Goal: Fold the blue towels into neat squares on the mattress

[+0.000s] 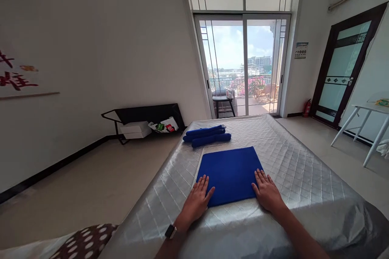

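Note:
A blue cloth (230,174), folded into a flat rectangle, lies on the silver quilted cover (294,170). My left hand (197,199) rests on its left edge, fingers stretched out and palm down. On the cloth's right edge lies my right hand (266,189), also flat with its fingers extended. Neither hand grips anything. Beyond the cloth, several rolled blue cloths (211,139) sit close together on the cover. A dark watch (170,231) is on my left wrist.
At the left wall stands a low black rack (148,113) with a white box (135,129) and a printed bag (165,125). A white table (369,111) is at the right. Brown dotted fabric (86,243) shows at the lower left. Sliding glass doors (243,64) are ahead.

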Action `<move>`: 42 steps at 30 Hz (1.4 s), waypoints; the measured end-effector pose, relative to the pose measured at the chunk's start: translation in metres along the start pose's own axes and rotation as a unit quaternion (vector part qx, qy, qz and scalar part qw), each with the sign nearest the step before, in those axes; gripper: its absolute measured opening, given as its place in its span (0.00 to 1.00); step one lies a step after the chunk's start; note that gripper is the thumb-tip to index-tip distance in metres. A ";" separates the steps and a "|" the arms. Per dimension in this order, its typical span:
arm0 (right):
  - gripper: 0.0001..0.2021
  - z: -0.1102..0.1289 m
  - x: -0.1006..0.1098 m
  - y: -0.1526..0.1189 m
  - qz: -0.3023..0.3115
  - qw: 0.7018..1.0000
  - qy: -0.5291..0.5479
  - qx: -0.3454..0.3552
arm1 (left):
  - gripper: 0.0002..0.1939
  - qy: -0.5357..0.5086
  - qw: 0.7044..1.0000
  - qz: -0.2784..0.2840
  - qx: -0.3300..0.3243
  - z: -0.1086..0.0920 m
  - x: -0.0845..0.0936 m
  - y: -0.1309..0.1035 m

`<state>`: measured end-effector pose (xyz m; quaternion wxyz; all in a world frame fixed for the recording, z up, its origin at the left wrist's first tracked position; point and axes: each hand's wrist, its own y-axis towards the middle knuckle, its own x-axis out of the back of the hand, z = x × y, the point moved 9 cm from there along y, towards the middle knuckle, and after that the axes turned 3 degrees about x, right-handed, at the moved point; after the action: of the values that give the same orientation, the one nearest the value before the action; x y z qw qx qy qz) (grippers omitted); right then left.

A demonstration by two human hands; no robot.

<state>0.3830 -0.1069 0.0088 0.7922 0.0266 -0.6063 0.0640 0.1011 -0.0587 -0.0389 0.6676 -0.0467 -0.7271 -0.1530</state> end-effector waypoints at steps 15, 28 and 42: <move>0.32 -0.004 0.003 0.010 -0.001 0.999 -0.029 0.019 | 0.38 -0.019 0.999 -0.026 0.034 0.001 0.005 -0.007; 0.32 -0.001 0.020 0.098 -0.012 1.000 -0.003 -0.028 | 0.35 -0.005 1.000 -0.021 0.005 0.004 0.002 -0.011; 0.33 -0.008 0.010 0.101 -0.046 0.998 0.005 -0.034 | 0.40 -0.010 0.999 -0.039 -0.017 -0.121 0.060 0.076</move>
<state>0.3794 -0.0053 0.0131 0.7980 0.0270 -0.6020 0.0074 0.2317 -0.0293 0.0400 0.6527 -0.0316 -0.7325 -0.1907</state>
